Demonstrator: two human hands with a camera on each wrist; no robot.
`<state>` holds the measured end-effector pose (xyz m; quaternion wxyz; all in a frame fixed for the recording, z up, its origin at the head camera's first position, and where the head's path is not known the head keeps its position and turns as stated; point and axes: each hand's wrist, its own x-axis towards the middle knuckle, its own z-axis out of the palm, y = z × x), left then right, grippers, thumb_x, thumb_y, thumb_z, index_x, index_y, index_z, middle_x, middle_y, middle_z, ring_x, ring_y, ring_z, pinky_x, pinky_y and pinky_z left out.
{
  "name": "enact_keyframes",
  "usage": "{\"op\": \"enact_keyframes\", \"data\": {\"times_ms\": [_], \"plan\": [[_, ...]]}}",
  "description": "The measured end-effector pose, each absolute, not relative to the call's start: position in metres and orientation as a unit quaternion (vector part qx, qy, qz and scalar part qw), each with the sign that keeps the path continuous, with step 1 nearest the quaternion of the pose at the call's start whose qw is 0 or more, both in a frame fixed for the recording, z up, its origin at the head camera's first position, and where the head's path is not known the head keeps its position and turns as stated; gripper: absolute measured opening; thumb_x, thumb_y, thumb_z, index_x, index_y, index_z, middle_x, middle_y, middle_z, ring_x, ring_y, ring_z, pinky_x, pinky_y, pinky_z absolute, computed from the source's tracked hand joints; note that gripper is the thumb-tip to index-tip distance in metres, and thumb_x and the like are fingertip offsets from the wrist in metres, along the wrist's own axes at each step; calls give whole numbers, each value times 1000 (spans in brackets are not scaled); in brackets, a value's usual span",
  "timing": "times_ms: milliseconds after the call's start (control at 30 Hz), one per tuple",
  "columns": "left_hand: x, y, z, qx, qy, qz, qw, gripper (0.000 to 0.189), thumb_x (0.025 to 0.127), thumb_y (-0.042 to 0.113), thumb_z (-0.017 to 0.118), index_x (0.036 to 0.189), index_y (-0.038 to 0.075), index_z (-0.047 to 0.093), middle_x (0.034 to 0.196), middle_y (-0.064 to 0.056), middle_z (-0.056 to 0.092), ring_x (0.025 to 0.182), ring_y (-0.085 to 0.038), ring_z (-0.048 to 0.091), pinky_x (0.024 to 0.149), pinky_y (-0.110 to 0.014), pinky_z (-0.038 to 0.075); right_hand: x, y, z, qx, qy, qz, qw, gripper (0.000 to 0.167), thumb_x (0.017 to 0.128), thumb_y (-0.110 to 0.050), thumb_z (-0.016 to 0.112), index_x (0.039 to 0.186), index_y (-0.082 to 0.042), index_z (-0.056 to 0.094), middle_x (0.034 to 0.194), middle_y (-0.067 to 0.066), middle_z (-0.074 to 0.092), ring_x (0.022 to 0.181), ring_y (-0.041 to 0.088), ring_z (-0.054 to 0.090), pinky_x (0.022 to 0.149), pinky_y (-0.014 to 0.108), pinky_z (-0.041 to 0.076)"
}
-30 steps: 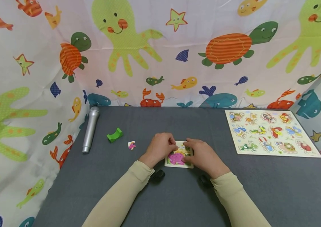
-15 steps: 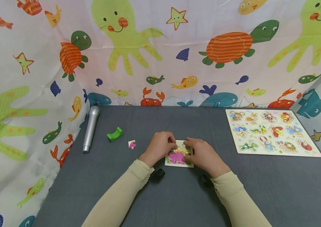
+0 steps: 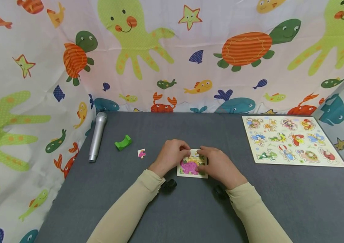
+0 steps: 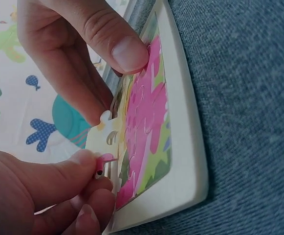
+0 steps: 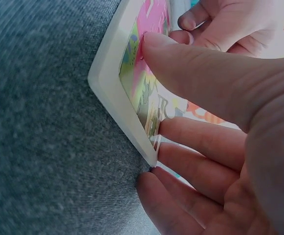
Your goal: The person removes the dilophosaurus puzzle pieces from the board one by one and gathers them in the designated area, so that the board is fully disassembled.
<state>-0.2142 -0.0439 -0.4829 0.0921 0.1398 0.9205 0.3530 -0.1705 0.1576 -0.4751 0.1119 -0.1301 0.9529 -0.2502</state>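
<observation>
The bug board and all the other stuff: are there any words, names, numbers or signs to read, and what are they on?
None that I can read.
Bug board: pictures; any tiny print is too small to read.
Puzzle: a pink animal picture, no readable writing.
Microphone: no readable label.
Curtain: just sea animals.

From afar I'm watching the desk (image 3: pixel 196 212) through the head view, facing forward and down from above; the left and right wrist views are looking in close and low from opposite sides, sharing the puzzle (image 4: pixel 144 115).

Head view slightly lower
</observation>
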Motion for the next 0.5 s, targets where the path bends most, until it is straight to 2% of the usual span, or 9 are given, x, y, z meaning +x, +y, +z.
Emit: {"op": "enact_keyframes", "data": {"times_ms": [167, 500], "plan": [[-215, -45, -484, 146, 923, 345, 87, 14, 104, 27, 74, 105, 17, 85, 95, 4, 78, 81, -13, 63, 70, -30, 51, -171, 159, -476, -126, 954, -246, 115, 66, 92, -30, 86, 150, -7, 64, 163, 18, 54, 151, 44, 51, 121, 63, 43], [-219, -50, -487, 157, 919, 351, 91, 13, 104, 28, 75, 104, 19, 84, 89, 6, 75, 79, -12, 63, 69, -29, 51, -172, 159, -477, -126, 955, -243, 115, 65, 92, -31, 87, 148, -6, 65, 163, 19, 54, 151, 45, 51, 121, 63, 43]]}}
